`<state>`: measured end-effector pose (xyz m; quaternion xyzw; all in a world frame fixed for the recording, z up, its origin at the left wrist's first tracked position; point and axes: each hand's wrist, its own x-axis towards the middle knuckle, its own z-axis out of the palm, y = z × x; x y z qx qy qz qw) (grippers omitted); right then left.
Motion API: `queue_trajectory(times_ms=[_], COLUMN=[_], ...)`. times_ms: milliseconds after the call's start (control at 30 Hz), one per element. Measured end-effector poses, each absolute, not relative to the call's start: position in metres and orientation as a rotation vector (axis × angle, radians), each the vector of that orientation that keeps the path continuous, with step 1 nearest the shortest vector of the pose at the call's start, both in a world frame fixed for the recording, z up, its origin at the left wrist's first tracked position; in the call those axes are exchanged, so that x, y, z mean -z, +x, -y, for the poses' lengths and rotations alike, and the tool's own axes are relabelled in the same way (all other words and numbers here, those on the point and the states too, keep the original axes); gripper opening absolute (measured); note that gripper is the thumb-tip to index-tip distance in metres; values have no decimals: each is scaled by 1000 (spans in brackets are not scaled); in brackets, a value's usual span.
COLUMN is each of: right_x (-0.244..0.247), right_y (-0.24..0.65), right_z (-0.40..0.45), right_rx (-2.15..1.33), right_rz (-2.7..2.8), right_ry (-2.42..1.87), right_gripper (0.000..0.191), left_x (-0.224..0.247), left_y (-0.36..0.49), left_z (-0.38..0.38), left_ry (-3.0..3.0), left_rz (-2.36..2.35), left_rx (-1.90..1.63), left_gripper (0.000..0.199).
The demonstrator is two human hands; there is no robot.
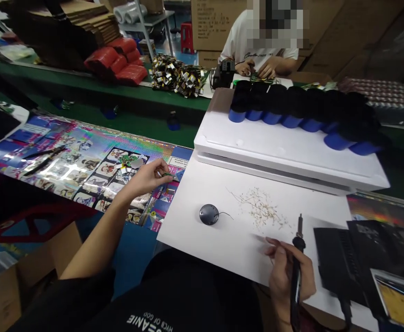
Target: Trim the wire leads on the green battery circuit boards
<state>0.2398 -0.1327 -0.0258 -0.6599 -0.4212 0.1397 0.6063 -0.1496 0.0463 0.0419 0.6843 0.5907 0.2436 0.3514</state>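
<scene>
Our left hand (142,179), fingertips pinched on small green part (167,174), over printed sheet (84,170), just beside white board (195,221). Right hand (285,272), fingers closed around soldering iron (298,251), tip up, at board's near edge. Wire scraps (262,207) and black disc (209,214) lie on board.

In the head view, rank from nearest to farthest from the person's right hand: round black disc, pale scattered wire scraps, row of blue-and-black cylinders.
From the right hand:
1. Pale scattered wire scraps, ahead on the white board.
2. Round black disc, farther left.
3. Blue-and-black cylinders, farthest, on the white block.
</scene>
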Motion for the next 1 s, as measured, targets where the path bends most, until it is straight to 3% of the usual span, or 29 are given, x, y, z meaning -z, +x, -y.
queue_trajectory(times_ms=[133,367,567,667,733,867,933,1000], right_x=[0,-35,-39,-37,-35,-26,-19,-10], right_y=[220,193,190,198,208,231,238,241], right_z=[115,66,58,66,72,83,89,94], right_rx=[-253,-128,-211,-319,-346,-378,-435,-474], right_rz=[1108,1581,1609,1534,1474,1388,1357,1333], right_ry=[-1333,-1019,-1002,-1026,-1045,-1094,-1122,-1136], right_gripper=[24,60,59,57,58,61,60,59], left_x=[-58,-59,-58,-54,-52,-47,-39,-26], left_y=[-101,9,49,33,8,-48,-60,-57], left_z=[-34,-14,5,5,-1,-14,-15,-11], left_ry=[1453,1238,1102,1198,1399,1840,1877,1876], left_rz=[-1188,-782,-739,-726,-744,-757,-716,-714], left_rx=[-1013,-1100,-1129,-1117,-1056,-436,-214,-237], left_gripper=[37,36,34,23,26,63,65,61])
